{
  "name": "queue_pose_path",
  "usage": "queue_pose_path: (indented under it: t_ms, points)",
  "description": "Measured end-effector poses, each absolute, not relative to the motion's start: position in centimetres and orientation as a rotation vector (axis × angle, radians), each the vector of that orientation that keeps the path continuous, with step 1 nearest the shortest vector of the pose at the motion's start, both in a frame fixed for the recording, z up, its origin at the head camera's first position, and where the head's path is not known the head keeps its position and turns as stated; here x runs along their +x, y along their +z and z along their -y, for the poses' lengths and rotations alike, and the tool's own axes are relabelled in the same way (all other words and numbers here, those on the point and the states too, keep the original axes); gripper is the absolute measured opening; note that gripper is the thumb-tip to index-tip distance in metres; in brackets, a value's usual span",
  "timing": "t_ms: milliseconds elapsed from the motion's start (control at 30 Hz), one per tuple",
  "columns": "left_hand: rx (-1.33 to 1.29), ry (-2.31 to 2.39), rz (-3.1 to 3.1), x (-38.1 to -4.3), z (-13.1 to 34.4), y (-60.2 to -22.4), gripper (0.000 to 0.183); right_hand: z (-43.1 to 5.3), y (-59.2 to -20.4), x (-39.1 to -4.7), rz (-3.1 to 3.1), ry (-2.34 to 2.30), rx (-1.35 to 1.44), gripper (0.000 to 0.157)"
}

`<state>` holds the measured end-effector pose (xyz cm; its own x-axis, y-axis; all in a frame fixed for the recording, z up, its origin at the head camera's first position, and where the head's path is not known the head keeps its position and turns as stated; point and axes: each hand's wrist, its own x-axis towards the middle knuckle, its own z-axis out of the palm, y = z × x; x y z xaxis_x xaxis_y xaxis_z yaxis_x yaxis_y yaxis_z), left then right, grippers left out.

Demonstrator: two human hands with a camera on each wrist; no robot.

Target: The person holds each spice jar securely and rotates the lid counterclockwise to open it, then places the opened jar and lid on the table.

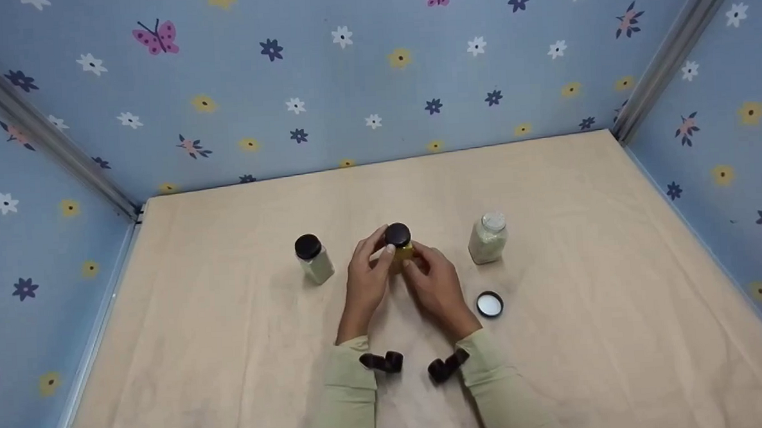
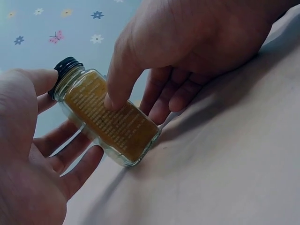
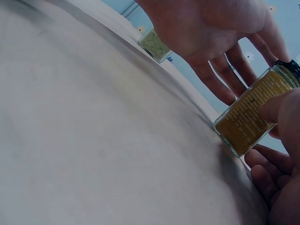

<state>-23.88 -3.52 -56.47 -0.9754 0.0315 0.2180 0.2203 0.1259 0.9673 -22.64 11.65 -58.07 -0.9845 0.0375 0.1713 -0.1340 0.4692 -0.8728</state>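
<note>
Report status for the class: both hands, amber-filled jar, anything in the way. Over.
Left hand pinching black cap; right hand gripping amber-filled jar. Jar capped. Loose lid nearby, apparently not blocking.

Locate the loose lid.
In the head view, the loose lid lies on the table just right of the right hand, on the near side of the rightmost bottle.

The left hand (image 1: 366,277) and right hand (image 1: 437,285), around the mustard-yellow glass jar (image 2: 117,123), block the middle. A narrow lane parts the left hand from the black-capped jar (image 1: 315,262); rightward, the white-topped jar (image 1: 487,240) and upturned lid (image 1: 490,304) obstruct. Wider passage lies outside both.
</note>
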Motion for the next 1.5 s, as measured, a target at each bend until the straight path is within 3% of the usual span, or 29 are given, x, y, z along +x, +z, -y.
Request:
queue_pose_path:
  t_ms: [467, 900, 1500]
  points:
    - [-0.25, -2.027, 2.185, -24.6, 4.6, -56.4, 0.033, -11.4, -58.1, -22.9, 2.524, 1.562, 0.081, 0.045]
    - [-0.285, -2.026, 2.221, -24.8, 4.8, -56.1, 0.05, -11.2, -57.9, -23.0, 2.514, 1.567, 0.111, 0.044]
    - [-0.394, -2.005, 2.272, -24.7, 4.2, -56.3, 0.049, -11.5, -58.2, -22.7, 2.462, 1.667, 0.104, 0.046]
